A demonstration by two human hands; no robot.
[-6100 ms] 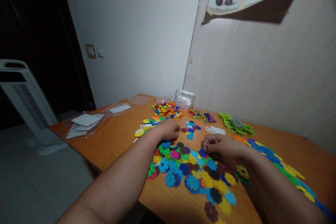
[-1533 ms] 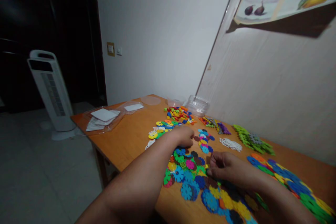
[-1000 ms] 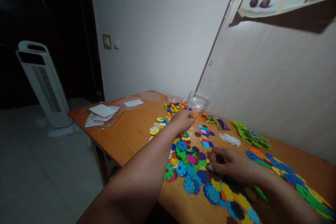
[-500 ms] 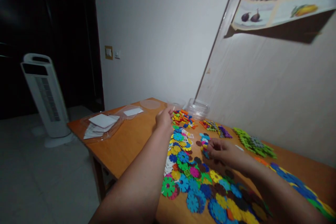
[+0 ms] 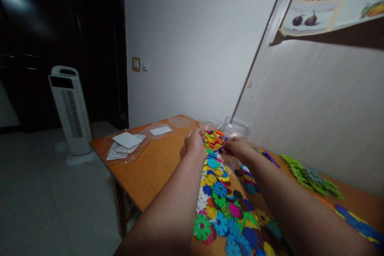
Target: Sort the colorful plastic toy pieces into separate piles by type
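Observation:
At the far part of the wooden table lies a heap of small colourful plastic building pieces (image 5: 213, 140). My left hand (image 5: 195, 143) is at the heap's left side with its fingers curled closed; what is in them, if anything, is hidden. My right hand (image 5: 237, 147) reaches to the heap's right edge, fingertips drawn together in a pinch on something too small to make out. Nearer to me spreads a long layer of notched snowflake discs (image 5: 220, 189) in several colours. White lattice pieces (image 5: 203, 198) lie among them. A smaller group of discs (image 5: 248, 180) is partly covered by my right forearm.
Clear plastic tubs (image 5: 237, 127) stand by the wall. Plastic lids and bags with white papers (image 5: 127, 141) occupy the left of the wooden table (image 5: 160, 162). Green interlocking pieces (image 5: 309, 174) lie at the right. A white tower fan (image 5: 68, 108) stands on the floor.
My right hand has moved forward and left from the small disc group to the edge of the building-piece heap. My left hand stays by the heap. The view has turned slightly left.

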